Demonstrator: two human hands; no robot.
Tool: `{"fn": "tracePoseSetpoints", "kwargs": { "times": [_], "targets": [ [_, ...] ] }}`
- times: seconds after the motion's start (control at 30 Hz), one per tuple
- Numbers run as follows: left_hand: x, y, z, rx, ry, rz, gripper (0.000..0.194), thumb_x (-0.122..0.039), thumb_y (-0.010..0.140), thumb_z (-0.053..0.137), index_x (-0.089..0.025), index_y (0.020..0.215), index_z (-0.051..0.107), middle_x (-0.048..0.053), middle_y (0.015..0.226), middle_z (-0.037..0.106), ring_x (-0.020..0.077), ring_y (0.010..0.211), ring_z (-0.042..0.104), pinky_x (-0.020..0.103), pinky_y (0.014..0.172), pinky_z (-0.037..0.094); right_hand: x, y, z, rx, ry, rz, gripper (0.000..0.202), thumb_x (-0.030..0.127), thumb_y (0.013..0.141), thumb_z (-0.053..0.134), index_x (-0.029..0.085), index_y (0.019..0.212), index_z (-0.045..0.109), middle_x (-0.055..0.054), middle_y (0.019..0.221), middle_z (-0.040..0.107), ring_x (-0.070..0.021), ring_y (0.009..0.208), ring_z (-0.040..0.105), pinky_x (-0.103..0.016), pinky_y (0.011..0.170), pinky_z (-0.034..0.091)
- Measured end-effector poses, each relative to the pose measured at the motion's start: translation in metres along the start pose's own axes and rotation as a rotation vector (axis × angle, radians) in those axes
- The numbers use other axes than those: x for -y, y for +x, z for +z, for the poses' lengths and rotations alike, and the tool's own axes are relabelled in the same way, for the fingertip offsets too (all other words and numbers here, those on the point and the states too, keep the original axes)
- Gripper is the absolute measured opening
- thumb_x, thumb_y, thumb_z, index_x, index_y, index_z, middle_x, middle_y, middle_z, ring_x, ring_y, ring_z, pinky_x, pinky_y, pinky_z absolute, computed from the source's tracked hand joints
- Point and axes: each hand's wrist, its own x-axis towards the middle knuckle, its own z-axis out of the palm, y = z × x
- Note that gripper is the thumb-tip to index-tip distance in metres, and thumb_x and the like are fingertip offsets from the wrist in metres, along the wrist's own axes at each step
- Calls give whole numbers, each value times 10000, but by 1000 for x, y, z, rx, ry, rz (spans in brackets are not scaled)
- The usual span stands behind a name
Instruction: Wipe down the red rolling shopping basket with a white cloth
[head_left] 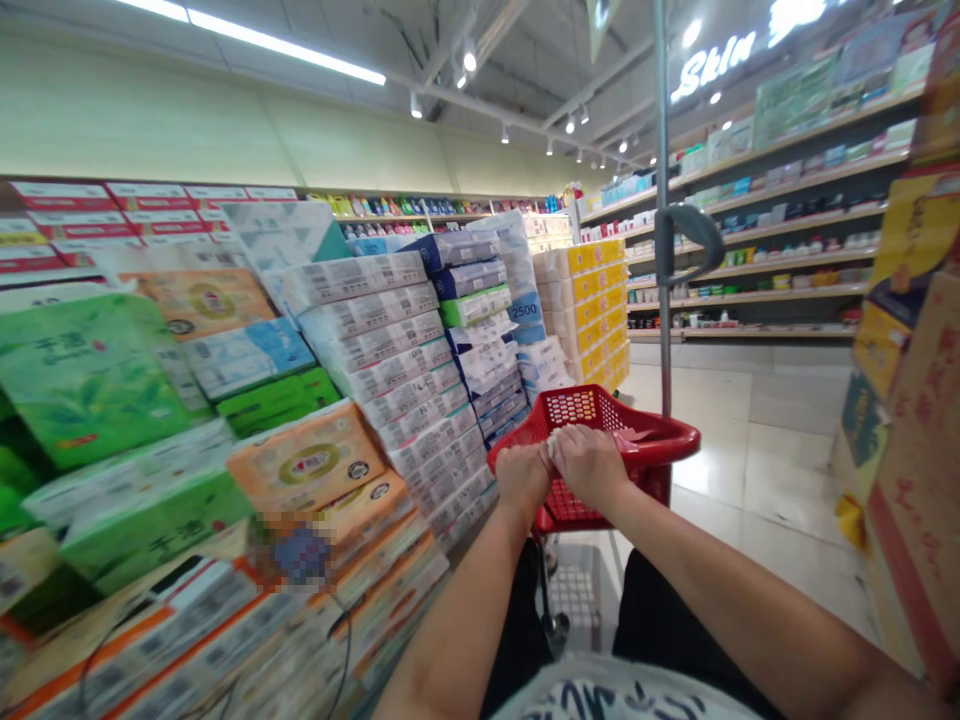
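A red plastic shopping cart [664,455] with a perforated basket stands right in front of me. My left hand [523,474] is closed over its near edge. Beside it, almost touching, my right hand [589,466] wraps the same edge, fingers curled. Between the two hands shows a small whitish bit that I cannot make out. Something pinkish lies at the basket's right side, partly hidden by my right hand. A tall metal pole [663,340] with a grey loop handle [694,243] rises at the cart's right side.
Stacked tissue packs [405,350] crowd the left, with orange packs [311,455] close to my left arm. Yellow packs [596,310] stand ahead. Cartons [919,450] line the right. Tiled floor [780,450] runs toward stocked shelves [765,250].
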Motion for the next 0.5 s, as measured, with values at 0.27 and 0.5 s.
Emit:
{"fn": "tracePoseSetpoints", "kwargs": {
  "times": [0.27,0.5],
  "targets": [
    [3,1,3,10,-119,-50,427,-305,996,287,-170,893,678,94,932,711,207,904,646,330,828,418,-4,33,-7,208,28,116,395,326,967,343,164,910,699,-123,956,715,-232,893,658,-324,760,469],
    [-22,-21,-76,-393,-1271,-14,259,-457,915,453,-213,976,512,67,1021,640,182,942,633,318,822,518,-13,18,4,83,152,99,384,362,945,388,178,866,716,-103,841,716,-225,812,660,-349,748,460]
  ]
}}
